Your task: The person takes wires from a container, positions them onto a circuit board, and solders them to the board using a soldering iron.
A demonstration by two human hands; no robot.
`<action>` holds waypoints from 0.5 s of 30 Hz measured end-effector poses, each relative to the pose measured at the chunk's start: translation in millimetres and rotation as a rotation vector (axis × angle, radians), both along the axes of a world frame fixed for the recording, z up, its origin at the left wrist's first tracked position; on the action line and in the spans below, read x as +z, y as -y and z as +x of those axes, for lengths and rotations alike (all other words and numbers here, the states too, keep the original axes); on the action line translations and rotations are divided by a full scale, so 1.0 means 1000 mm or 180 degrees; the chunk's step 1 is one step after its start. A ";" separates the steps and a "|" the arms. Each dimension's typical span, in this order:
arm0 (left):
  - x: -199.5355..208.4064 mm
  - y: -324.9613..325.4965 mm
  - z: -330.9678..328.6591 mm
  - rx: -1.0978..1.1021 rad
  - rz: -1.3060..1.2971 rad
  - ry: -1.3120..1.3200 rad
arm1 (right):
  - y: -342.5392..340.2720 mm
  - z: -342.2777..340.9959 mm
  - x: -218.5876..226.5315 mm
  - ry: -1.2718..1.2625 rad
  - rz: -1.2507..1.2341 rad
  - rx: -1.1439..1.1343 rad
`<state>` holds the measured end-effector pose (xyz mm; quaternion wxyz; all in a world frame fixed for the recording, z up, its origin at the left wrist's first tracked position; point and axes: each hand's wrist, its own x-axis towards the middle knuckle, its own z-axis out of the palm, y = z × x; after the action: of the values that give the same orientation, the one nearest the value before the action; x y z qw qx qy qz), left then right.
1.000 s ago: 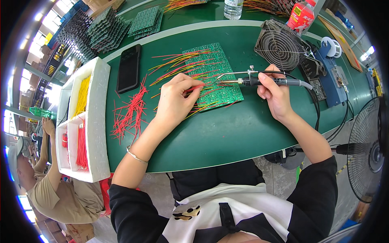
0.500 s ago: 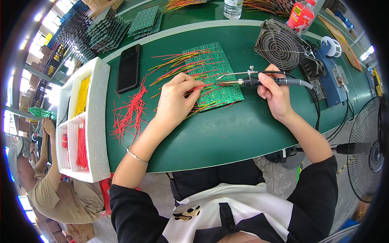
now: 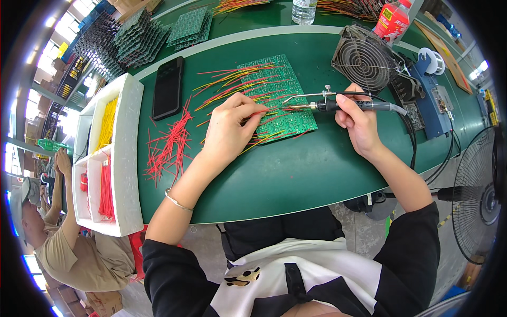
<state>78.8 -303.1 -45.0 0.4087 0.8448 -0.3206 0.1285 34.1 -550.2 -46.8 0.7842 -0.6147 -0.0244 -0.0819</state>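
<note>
A green circuit board panel (image 3: 288,79) lies on the green table, with rows of red and yellow wires (image 3: 227,87) sticking out over its left side. My left hand (image 3: 231,127) is over the board's left edge, thumb and forefinger pinched on a red wire whose end reaches the board. From the right, my right hand (image 3: 359,119) grips the dark handle of a soldering iron (image 3: 330,106). The iron's tip points left, at the board close to the pinched wire. A thin metal feed tube (image 3: 301,96) runs above the iron, its bent end near the tip.
Loose red wires (image 3: 171,145) and a black phone (image 3: 168,89) lie left, beside a white foam box (image 3: 132,158) of red and yellow wires. A small fan (image 3: 364,58), red bottle (image 3: 392,22) and blue device (image 3: 433,100) stand right. Another person (image 3: 79,253) works at far left.
</note>
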 end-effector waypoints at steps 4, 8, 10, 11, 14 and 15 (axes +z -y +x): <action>0.001 0.000 -0.001 -0.0009 -0.0023 -0.0056 | 0.001 0.000 0.000 0.0013 -0.0039 0.0018; 0.001 0.000 0.001 -0.0020 0.0005 -0.0028 | 0.002 0.001 -0.001 0.0035 -0.0033 0.0026; 0.001 0.000 0.001 -0.0009 0.0033 -0.0030 | 0.003 0.001 -0.002 0.0036 -0.0029 0.0039; 0.001 0.000 0.001 -0.0011 0.0051 -0.0034 | 0.003 0.002 -0.002 0.0004 -0.0010 0.0037; 0.003 -0.001 0.000 -0.0008 0.0063 -0.0052 | 0.003 0.003 -0.001 0.0004 0.0110 -0.0050; 0.003 -0.001 0.000 -0.0008 0.0057 -0.0068 | 0.003 0.003 0.000 0.0034 0.0210 -0.0139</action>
<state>79.0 -302.2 -41.8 0.4047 0.8493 -0.3185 0.1161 37.0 -552.8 -46.9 0.8019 -0.5884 -0.0124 -0.1031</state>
